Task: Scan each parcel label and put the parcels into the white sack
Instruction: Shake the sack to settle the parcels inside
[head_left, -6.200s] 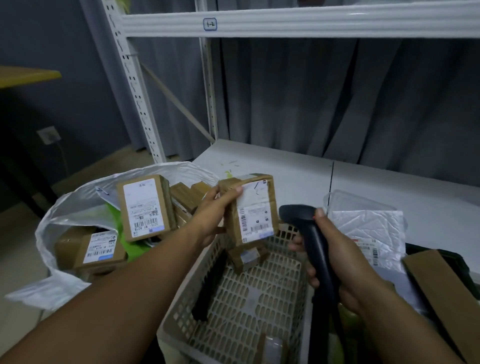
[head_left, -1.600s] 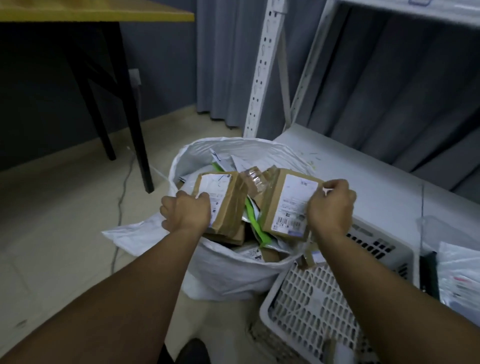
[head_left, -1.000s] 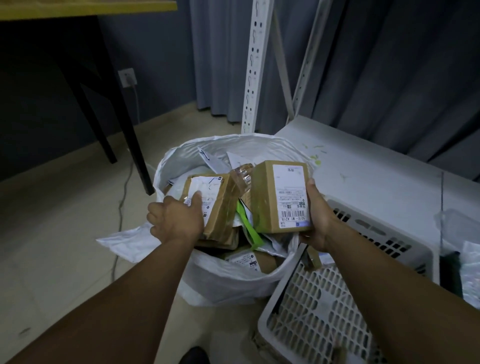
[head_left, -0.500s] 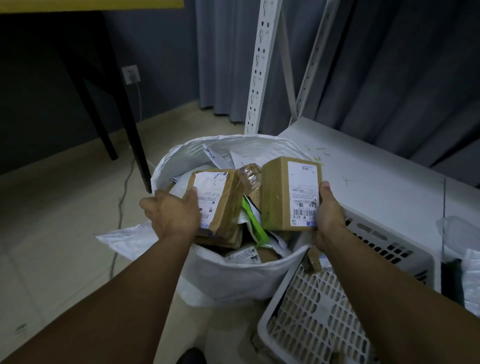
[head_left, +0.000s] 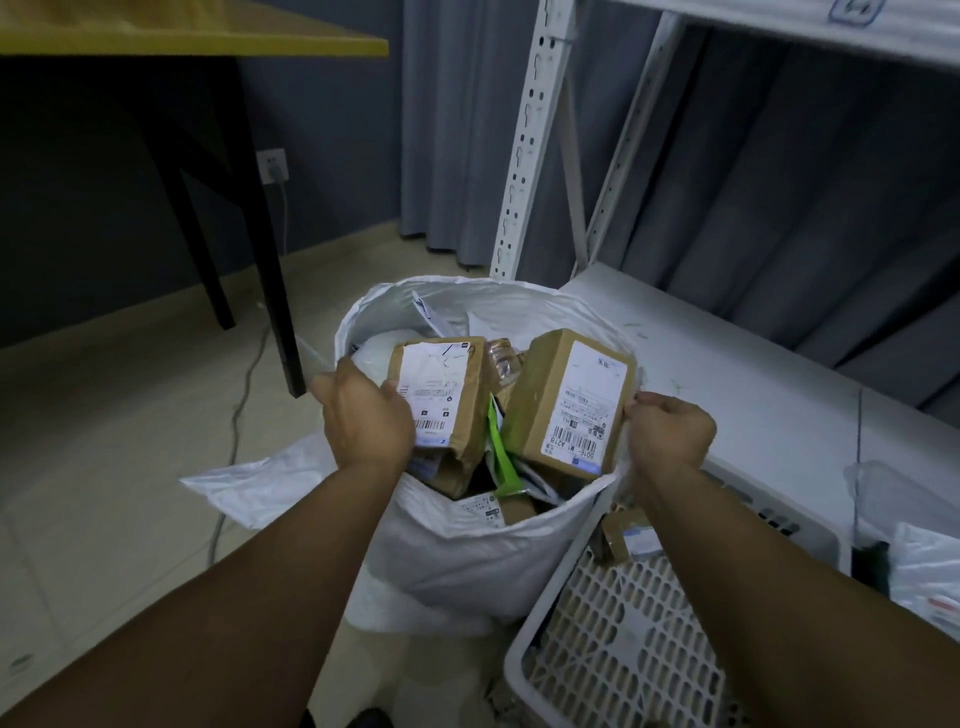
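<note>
- Nearest, just right of the white plastic sack (head_left: 467, 545), a white perforated plastic basket (head_left: 623, 649) is seen. One small brown parcel (head_left: 621, 535) is left in its far corner, not yet bagged.
- At the sack's left rim, a creased brown cardboard parcel (head_left: 441, 395) is gripped by the left hand (head_left: 363, 415). The thumb is laid on the label's edge and the other fingers are hidden behind.
- At the sack's right rim, a taller brown cardboard parcel (head_left: 571, 400) stands on end on the heap. The right hand (head_left: 670, 431) is curled beside it; whether box edge or sack rim is pinched cannot be told.
- The sack is heaped to its mouth, so the task is judged nearly done.
- Beyond the sack, a white metal shelf (head_left: 727, 364) is seen.
</note>
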